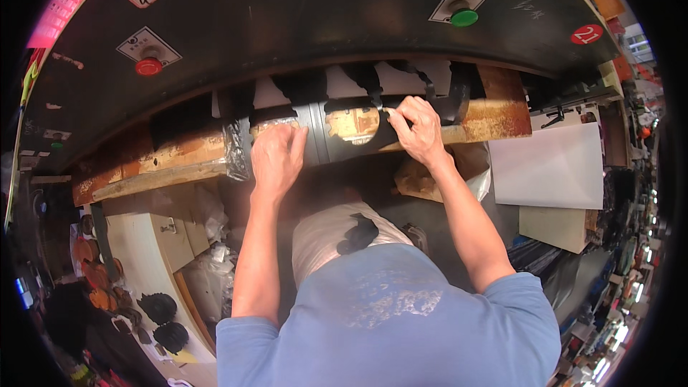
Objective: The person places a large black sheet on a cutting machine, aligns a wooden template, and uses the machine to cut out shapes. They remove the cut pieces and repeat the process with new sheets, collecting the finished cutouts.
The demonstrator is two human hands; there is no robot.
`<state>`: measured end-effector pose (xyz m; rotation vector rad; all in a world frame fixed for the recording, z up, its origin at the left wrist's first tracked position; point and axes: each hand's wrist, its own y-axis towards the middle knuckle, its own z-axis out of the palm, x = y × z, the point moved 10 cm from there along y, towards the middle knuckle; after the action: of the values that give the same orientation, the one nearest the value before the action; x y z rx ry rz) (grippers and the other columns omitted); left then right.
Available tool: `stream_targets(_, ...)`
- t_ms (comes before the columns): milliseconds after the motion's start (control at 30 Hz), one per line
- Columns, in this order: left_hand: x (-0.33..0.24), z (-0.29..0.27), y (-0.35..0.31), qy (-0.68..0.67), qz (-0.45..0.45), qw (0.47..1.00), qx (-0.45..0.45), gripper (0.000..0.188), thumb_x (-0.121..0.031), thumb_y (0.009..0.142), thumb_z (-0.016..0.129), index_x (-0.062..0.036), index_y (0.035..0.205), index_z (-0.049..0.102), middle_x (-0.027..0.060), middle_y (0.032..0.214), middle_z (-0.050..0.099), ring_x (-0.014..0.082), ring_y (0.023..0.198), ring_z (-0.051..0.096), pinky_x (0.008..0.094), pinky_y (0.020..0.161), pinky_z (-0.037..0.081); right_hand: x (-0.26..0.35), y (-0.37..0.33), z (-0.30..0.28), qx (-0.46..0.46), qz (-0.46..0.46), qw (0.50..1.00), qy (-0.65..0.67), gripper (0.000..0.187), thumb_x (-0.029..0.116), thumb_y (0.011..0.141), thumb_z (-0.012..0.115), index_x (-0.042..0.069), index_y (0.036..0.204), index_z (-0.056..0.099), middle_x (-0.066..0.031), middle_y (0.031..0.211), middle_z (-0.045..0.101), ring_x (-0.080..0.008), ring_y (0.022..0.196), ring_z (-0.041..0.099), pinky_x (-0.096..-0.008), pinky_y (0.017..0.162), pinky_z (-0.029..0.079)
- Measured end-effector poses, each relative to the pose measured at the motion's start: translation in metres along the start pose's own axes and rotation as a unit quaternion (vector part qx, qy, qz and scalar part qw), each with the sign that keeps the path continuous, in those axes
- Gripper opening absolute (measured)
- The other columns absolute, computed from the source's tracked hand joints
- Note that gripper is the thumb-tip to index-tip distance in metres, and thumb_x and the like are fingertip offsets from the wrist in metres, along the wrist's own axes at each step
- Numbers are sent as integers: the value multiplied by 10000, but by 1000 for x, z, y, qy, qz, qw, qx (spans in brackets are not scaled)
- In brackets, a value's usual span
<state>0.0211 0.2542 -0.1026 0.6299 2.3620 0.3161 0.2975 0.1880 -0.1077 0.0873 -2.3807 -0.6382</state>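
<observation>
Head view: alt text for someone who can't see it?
The left hand and right hand touch a holed black sheet over a worn wooden board. Above, a dark panel carries a red button and a green button.

Two hands at the grip: one left hand (278, 158), one right hand (417, 131). Beyond it: one red button (148, 66), one large green button (464, 18). Right: one large white sheet (550, 166). Left, lower: two black bundles (156, 308).
</observation>
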Motion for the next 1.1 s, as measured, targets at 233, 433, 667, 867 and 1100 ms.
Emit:
stream_targets(233,-31,-8,-79,-15,3,1000,3,249,-113,909,796,-45,753,615,147,735,621,391,713,620,492,681,503,21,-56,-40,-47,150,975,154,204,67,992,736,-43,821,713,-91,731,631,-187,655,582,-335,636,483)
stream_targets(433,-60,-17,-136,-33,-6,998,61,274,-88,916,802,-29,750,593,147,728,597,372,685,603,470,664,498,115,-12,21,-6,-3,987,158,483,194,870,835,14,1292,683,-219,1324,653,-360,1189,676,-431,988,558)
stream_targets(667,-39,-85,-142,-138,-30,990,-23,147,-5,1004,673,49,1132,719,183,1109,751,366,1003,730,441,906,578,170,-22,121,84,44,989,112,855,191,774,849,-32,1528,515,-471,1641,176,-646,1518,274,-602,1262,358)
stream_targets(867,-18,-39,-88,66,30,997,-22,478,-9,995,680,31,1461,581,251,1544,580,451,1485,499,548,1241,381,128,-23,87,80,103,955,265,812,184,748,904,17,1489,615,-386,1661,314,-505,1553,357,-524,1268,361)
stream_targets(1100,-10,-32,-90,64,26,997,-19,464,-19,985,700,31,1436,604,242,1567,566,441,1505,482,554,1252,363,74,-37,-10,10,117,985,127,740,193,732,901,73,1423,667,-341,1668,358,-455,1529,441,-473,1259,386)
